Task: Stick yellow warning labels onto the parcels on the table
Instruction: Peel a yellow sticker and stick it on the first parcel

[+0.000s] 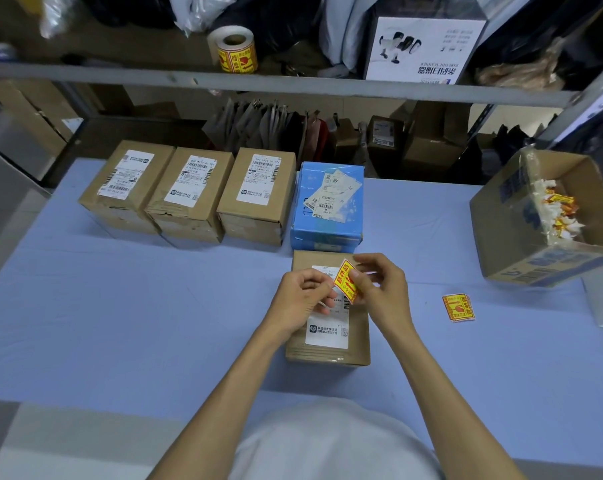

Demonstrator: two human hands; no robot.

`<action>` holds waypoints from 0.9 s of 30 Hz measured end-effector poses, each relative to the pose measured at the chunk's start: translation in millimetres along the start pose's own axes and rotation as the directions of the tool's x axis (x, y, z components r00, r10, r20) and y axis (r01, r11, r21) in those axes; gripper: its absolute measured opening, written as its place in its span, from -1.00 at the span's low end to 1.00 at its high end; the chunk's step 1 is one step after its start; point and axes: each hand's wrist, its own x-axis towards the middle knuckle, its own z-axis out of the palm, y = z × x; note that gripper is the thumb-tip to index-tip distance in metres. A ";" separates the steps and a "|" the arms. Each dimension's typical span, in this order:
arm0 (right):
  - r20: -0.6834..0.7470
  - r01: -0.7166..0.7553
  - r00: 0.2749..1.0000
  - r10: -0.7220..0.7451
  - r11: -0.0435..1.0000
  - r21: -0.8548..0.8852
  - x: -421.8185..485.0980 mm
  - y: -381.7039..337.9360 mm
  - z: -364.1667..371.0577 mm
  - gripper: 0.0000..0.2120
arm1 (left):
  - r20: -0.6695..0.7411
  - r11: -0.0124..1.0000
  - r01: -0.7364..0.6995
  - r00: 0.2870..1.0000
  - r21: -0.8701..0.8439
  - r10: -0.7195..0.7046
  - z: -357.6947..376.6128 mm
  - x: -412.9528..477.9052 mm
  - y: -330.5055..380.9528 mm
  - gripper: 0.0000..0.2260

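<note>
Looking down at a big blue-covered table (120, 306). Running across the back above it: a grey shelf (293, 86). Sitting tilted at the table's far right: an open cardboard box (494, 244) holding crumpled white-and-yellow scraps (560, 209). Lining up side by side along the back: three brown parcels (189, 195), each wearing a white shipping slip, with a blue parcel (328, 209) just beside them. Lying right in front of the blue one: the nearest brown parcel (328, 348), slip facing up. Hovering over that one: left hand (298, 303) and right hand (383, 285). Standing on the shelf: a roll of labels (236, 50). Resting on the cloth, well right of the hands: a small stack of labels (458, 308). Getting held between both hands, tilted and up off the parcel: one yellow warning label (345, 280). Right fingers (366, 289) curling in, pinching its right edge with the thumb. Left fingertips (322, 289) curling too, pinching near its lower left corner. Not touching the cardboard yet.
</note>
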 end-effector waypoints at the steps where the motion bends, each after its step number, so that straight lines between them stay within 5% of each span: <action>1: -0.046 0.046 0.998 -0.050 0.995 -0.093 -1.4 0.2 0.5 -0.82 | -0.007 1.000 0.000 1.000 -0.013 0.000 0.0 -0.2 -0.1 -0.93; 5: -0.014 0.290 0.951 -0.308 0.909 -0.300 -4.3 -6.4 3.1 -0.97 | -0.025 0.999 -0.010 1.000 -0.050 0.009 0.2 -0.4 -1.0 -0.92; 20: 0.134 0.092 0.987 -0.088 0.995 -0.027 -18.2 -15.5 9.1 -0.93 | -0.075 0.998 -0.055 0.996 -0.011 0.054 -2.4 2.3 -7.4 -0.92; 27: -0.031 0.003 1.000 -0.001 0.999 0.051 -18.8 -12.3 15.4 -0.86 | -0.248 0.999 -0.033 0.968 -0.035 0.023 -3.3 4.8 -8.5 -0.84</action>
